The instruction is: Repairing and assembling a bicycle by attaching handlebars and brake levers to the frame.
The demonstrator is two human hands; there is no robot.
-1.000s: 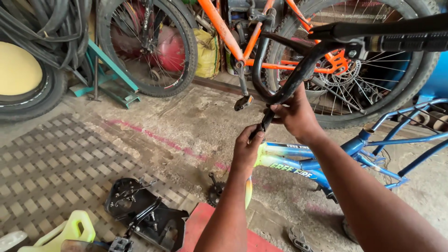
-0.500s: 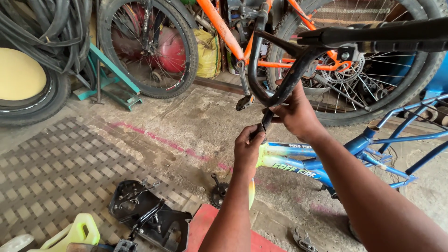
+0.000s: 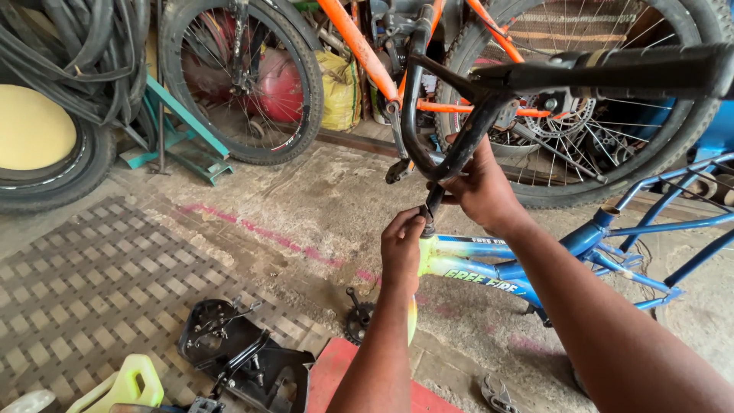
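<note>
Two hands grip one black handlebar (image 3: 459, 145): left hand (image 3: 403, 246) pinches its stem, right hand (image 3: 483, 191) clasps its bend.

Right hand (image 3: 483, 190) gripped a black handlebar (image 3: 459, 145); left hand (image 3: 403, 246), just below, pinched its stem above a blue frame (image 3: 489, 271).

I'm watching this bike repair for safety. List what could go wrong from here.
1. The left hand grips right where the handlebar stem meets the blue frame; fingers could get pinched if the stem drops.
2. The right hand alone steadies the black handlebar; it might swing and strike the orange bike close behind.
3. The loose chainring on the floor is a tripping hazard.
</note>
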